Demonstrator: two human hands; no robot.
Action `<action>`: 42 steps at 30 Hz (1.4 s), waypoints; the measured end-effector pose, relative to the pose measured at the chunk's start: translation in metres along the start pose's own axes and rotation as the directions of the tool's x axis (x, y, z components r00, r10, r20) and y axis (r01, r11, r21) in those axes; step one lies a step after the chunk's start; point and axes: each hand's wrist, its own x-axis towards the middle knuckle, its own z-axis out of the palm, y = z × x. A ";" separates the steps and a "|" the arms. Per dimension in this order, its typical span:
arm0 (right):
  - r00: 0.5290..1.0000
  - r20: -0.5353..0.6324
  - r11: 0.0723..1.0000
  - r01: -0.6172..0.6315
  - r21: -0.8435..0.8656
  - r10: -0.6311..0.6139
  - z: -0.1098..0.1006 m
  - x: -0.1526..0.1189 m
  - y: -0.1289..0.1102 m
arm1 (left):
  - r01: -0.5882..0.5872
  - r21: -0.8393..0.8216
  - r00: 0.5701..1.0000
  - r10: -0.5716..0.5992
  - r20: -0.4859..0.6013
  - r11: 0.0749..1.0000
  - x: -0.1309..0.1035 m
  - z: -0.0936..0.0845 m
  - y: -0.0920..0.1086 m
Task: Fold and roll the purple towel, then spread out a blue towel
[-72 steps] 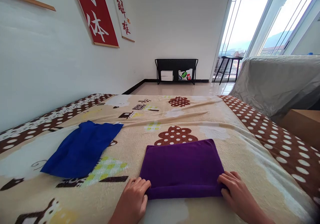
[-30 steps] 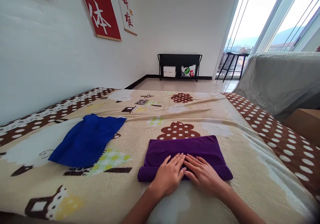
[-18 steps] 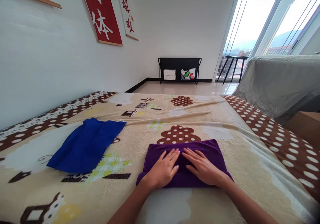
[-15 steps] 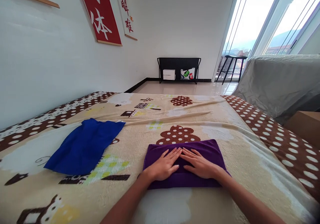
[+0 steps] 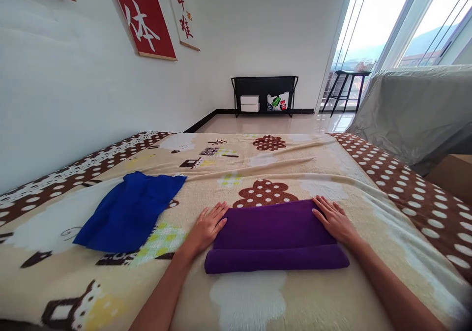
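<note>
A purple cloth [image 5: 275, 230] lies folded on the bed in front of me, its near edge forming a thicker folded band. My left hand [image 5: 208, 227] rests flat at the cloth's left edge, fingers stretched out and pointing away. On the opposite side, my right hand [image 5: 335, 220] lies with extended fingers over the upper right corner. Neither hand grips anything. Left of my left hand, a blue cloth [image 5: 131, 213] is spread out with slightly uneven edges.
A cream patterned blanket [image 5: 313, 296] with brown dotted borders covers the bed. Beyond it stands a black rack [image 5: 263, 95] with white boxes and a bag. At right are a plastic-covered piece of furniture [image 5: 416, 109], a cardboard box [image 5: 453, 176] and a black stool [image 5: 346, 87].
Both hands have moved apart, from the middle of the purple cloth out to its left and right edges. The cloth looks flatter, its near band now uncovered. The camera view has tilted slightly down.
</note>
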 end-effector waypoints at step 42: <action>0.994 0.096 0.995 0.051 -0.091 -0.042 -0.014 -0.061 -0.074 | 0.164 0.084 0.986 -0.160 -0.054 0.983 -0.042 -0.001 0.066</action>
